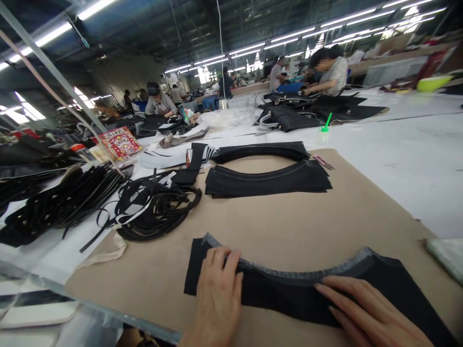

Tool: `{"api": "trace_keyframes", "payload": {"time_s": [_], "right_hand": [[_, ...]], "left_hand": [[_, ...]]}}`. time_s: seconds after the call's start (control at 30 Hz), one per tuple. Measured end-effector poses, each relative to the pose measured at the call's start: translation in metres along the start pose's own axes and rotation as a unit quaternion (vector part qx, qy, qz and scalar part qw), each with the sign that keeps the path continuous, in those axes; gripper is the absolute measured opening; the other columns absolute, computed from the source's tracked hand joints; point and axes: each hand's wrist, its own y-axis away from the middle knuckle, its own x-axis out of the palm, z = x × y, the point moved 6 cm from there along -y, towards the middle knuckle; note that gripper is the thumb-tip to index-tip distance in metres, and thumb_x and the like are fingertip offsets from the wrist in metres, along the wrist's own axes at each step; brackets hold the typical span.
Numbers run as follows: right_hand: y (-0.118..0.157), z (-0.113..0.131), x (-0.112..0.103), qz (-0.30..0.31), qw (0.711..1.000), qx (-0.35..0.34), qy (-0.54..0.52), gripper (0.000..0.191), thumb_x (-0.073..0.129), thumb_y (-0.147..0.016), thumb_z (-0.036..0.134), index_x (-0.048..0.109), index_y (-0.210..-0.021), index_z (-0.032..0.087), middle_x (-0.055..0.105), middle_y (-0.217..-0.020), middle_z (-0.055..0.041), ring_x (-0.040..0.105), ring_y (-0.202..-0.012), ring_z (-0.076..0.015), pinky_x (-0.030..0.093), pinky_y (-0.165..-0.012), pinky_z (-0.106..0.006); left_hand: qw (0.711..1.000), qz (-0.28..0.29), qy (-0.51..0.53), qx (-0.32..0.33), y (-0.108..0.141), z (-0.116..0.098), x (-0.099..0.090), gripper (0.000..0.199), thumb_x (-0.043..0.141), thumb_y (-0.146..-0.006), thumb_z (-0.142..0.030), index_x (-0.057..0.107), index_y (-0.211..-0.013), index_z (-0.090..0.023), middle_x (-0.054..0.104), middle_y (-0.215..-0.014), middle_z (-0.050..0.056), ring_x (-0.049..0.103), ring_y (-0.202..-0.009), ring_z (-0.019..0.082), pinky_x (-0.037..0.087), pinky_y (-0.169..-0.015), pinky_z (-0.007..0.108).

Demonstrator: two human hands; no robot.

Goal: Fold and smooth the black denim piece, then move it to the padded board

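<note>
Cloth lies on a brown sheet, apparently pinned against slipping. Left hand and right hand press loosely open, gripping nothing.

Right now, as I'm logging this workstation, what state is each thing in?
Left hand: laid over the dark piece, near its left end
Right hand: fingers extended on the dark piece
Dark piece: lying on the brown sheet
Brown sheet: spread out
Near black stack: piled, lying
Far black stack: piled, lying
Black straps: loosely coiled
Green object: upright
Ceiling lights: lit
</note>
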Motion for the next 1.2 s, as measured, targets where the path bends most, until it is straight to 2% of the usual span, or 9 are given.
{"api": "trace_keyframes", "payload": {"time_s": [0.13,0.27,0.33,0.43,0.53,0.6,0.7,0.8,1.2], "right_hand": [[-0.047,0.038,-0.007,0.007,0.999,-0.029,-0.021,0.043,0.038,-0.088,0.010,0.060,-0.124,0.019,0.067,-0.109,-0.0069,0.066,-0.095,-0.0138,0.054,-0.083,-0.019],[-0.063,0.058,0.003,0.027,0.998,-0.049,0.008,0.050,0.032,-0.080,0.002,0.063,-0.118,0.014,0.069,-0.105,-0.0100,0.067,-0.092,-0.0182,0.057,-0.080,-0.028],[-0.060,0.059,0.006,0.024,0.998,-0.059,0.024,0.053,0.032,-0.077,0.000,0.064,-0.116,0.014,0.069,-0.106,-0.0097,0.067,-0.093,-0.0198,0.058,-0.080,-0.031],[-0.054,0.057,0.009,0.017,0.996,-0.075,0.036,0.054,0.033,-0.075,0.000,0.064,-0.116,0.015,0.069,-0.109,-0.0087,0.066,-0.096,-0.0196,0.057,-0.082,-0.031],[-0.050,0.055,0.013,0.011,0.996,-0.080,0.049,0.055,0.034,-0.075,0.001,0.063,-0.119,0.014,0.068,-0.112,-0.0086,0.065,-0.098,-0.0196,0.057,-0.081,-0.031],[-0.048,0.054,0.015,0.012,0.996,-0.080,0.047,0.056,0.034,-0.074,0.001,0.062,-0.121,0.015,0.068,-0.114,-0.0082,0.065,-0.099,-0.0193,0.057,-0.081,-0.030],[-0.047,0.053,0.017,0.019,0.997,-0.075,0.030,0.057,0.036,-0.073,0.001,0.062,-0.122,0.016,0.068,-0.113,-0.0078,0.063,-0.099,-0.0190,0.055,-0.083,-0.030],[-0.046,0.053,0.017,0.020,0.997,-0.072,0.025,0.057,0.037,-0.073,-0.001,0.063,-0.120,0.017,0.067,-0.114,-0.0074,0.062,-0.102,-0.0195,0.054,-0.086,-0.031],[-0.054,0.053,0.016,0.005,0.999,-0.047,-0.001,0.055,0.038,-0.071,-0.002,0.066,-0.112,0.021,0.069,-0.104,-0.0043,0.063,-0.091,-0.0185,0.053,-0.081,-0.031]], "left_hand": [[0.995,0.077,-0.018,-0.058,-0.010,0.018,-0.002,0.023,0.048,-0.080,0.000,0.060,-0.085,-0.020,0.058,-0.097,0.005,0.049,-0.096,0.023,0.042,-0.085,0.038],[0.994,0.095,-0.028,-0.056,-0.011,0.016,0.004,0.023,0.043,-0.080,0.001,0.055,-0.080,-0.020,0.057,-0.089,0.003,0.050,-0.089,0.022,0.039,-0.079,0.037],[0.993,0.097,-0.026,-0.055,-0.010,0.015,0.004,0.023,0.040,-0.082,-0.001,0.052,-0.080,-0.020,0.057,-0.085,0.002,0.050,-0.084,0.021,0.037,-0.077,0.036],[0.992,0.111,0.015,-0.057,-0.013,0.017,-0.001,0.019,0.042,-0.083,-0.005,0.052,-0.086,-0.020,0.058,-0.083,0.001,0.052,-0.082,0.020,0.037,-0.079,0.036],[0.980,0.153,0.087,-0.090,-0.020,0.023,-0.004,0.017,0.051,-0.088,-0.024,0.055,-0.104,-0.023,0.060,-0.083,-0.001,0.053,-0.086,0.020,0.037,-0.084,0.035],[0.972,0.175,0.108,-0.115,-0.024,0.028,-0.005,0.019,0.053,-0.088,-0.035,0.059,-0.104,-0.025,0.060,-0.080,-0.002,0.054,-0.086,0.020,0.036,-0.085,0.034],[0.971,0.186,0.093,-0.119,-0.031,0.034,-0.003,0.012,0.055,-0.083,-0.027,0.063,-0.091,-0.025,0.061,-0.080,-0.003,0.055,-0.084,0.018,0.033,-0.086,0.035],[0.970,0.199,0.068,-0.119,-0.035,0.036,0.001,0.014,0.055,-0.075,-0.018,0.063,-0.085,-0.024,0.064,-0.085,-0.003,0.055,-0.087,0.018,0.031,-0.088,0.036],[0.969,0.224,0.029,-0.105,-0.043,0.034,0.008,0.011,0.055,-0.073,-0.013,0.061,-0.077,-0.021,0.066,-0.083,-0.002,0.057,-0.087,0.018,0.028,-0.091,0.040]]}}
